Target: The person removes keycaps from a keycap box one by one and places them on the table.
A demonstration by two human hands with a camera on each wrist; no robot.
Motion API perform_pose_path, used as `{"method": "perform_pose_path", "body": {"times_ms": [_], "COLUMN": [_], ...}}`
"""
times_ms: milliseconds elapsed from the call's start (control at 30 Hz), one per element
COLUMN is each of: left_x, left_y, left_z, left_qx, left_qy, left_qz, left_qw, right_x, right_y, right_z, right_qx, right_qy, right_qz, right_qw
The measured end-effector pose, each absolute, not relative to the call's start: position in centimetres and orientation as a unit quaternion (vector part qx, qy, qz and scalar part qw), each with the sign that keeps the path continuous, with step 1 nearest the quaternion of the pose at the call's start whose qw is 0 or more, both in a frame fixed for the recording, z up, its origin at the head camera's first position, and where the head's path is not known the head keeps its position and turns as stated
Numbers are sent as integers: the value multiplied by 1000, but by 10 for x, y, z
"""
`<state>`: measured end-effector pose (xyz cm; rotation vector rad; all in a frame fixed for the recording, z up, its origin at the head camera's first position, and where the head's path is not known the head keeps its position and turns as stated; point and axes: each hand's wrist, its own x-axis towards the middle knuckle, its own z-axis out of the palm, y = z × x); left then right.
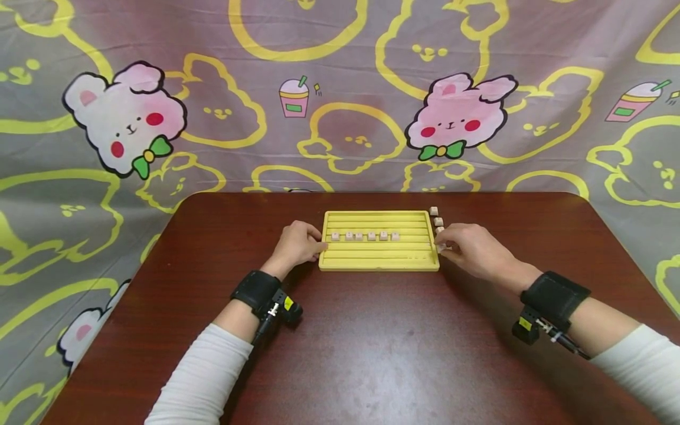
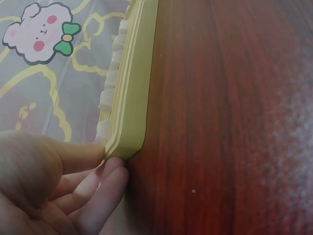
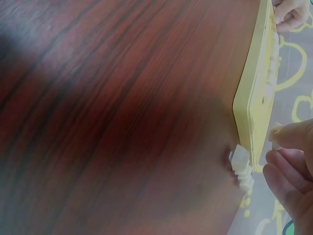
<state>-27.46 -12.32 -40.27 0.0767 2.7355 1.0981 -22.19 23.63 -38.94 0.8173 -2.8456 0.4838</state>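
Six pale blocks (image 1: 371,236) are being held in line by the ridged yellow tray (image 1: 366,262) on the tabletop (image 1: 361,336), its left end being pinched, seemingly for steadiness, by the left hand (image 1: 297,243), while another block (image 3: 275,145) is being pinched rightward by the right hand (image 1: 474,248).

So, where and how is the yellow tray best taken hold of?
The yellow tray is probably best pinched at its short left rim, from the left: that raised edge suits a pinch, while loose white blocks line the right end. The left hand grips there now.
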Motion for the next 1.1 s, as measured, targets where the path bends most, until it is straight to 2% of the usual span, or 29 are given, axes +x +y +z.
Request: {"method": "perform_pose_path", "body": {"times_ms": [467, 1100], "left_x": [-276, -269], "left_y": [-122, -121], "left_z": [-403, -404], "left_qx": [20, 18], "left_qy": [927, 926], "left_qz": [361, 366], "left_qw": [100, 94], "right_x": [-218, -210], "right_y": [257, 261], "right_z": [-392, -405], "right_qx": [266, 270], "right_qy": [-946, -944], "right_qz": [165, 175], "right_qw": [80, 76]}}
